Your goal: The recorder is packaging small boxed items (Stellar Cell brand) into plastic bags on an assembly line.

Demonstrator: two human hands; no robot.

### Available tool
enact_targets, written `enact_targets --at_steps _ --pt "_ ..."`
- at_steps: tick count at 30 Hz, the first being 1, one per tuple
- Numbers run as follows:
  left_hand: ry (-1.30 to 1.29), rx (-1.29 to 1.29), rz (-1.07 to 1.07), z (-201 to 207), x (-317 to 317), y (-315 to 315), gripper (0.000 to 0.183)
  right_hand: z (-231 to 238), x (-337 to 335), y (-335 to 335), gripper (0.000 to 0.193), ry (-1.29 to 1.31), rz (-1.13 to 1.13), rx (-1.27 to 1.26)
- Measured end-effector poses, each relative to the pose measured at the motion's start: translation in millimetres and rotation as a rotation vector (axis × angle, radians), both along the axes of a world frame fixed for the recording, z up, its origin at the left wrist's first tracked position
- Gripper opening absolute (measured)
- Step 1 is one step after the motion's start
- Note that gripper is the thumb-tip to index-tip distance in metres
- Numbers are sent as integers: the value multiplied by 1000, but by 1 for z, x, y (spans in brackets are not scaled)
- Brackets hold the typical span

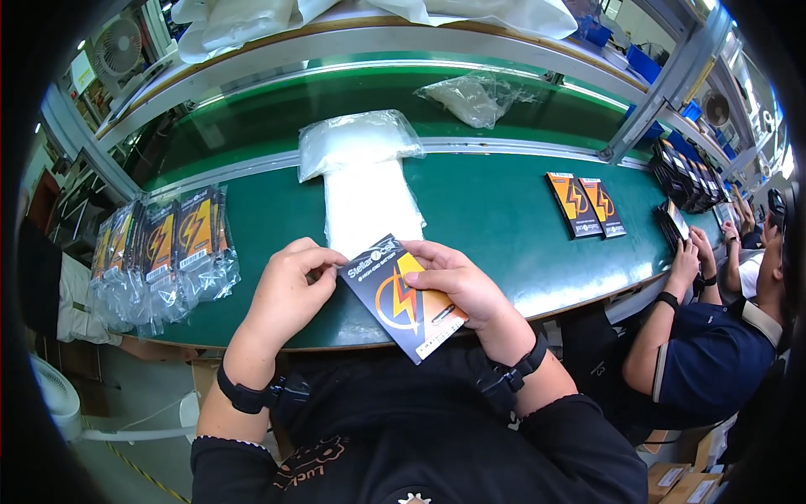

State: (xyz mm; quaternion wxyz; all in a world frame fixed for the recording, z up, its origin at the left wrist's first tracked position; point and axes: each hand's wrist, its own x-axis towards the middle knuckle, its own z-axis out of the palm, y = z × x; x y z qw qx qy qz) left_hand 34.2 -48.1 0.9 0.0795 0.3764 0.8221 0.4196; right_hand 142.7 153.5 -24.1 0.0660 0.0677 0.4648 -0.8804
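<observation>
In front of my body I hold a flat black and orange box [390, 304] with a lightning-bolt picture, tilted, its white label strip toward me. My right hand [460, 284] is closed on its right side, thumb across the front. At its upper left corner is my left hand [290, 286], thumb and fingers pinched together; whatever they hold, if anything, is too small to make out. Just beyond lies a stack of clear flat plastic bags [369, 202], with a bulky plastic bundle [357, 139] on its far end.
Several bagged boxes [164, 244] stand on the left of the green table [495, 218]. Two unbagged boxes [585, 206] lie to the right, with stacked dark boxes [688, 176] farther off. A co-worker [705, 344] handles boxes there. A shelf [403, 42] spans the back.
</observation>
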Motion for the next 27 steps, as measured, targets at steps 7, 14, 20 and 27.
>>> enact_targets --at_steps 7,14,20,27 --pt "-80 180 -180 7 21 9 21 -6 1 -20 14 -43 -386 94" --pt "-928 711 20 -4 41 33 33 12 9 -35 20 102 -404 286" --pt "-1070 833 -53 11 17 19 28 30 18 -28 76 249 -150 586" --pt "-1224 672 -380 27 52 31 33 56 12 -15 64 707 -638 1249"
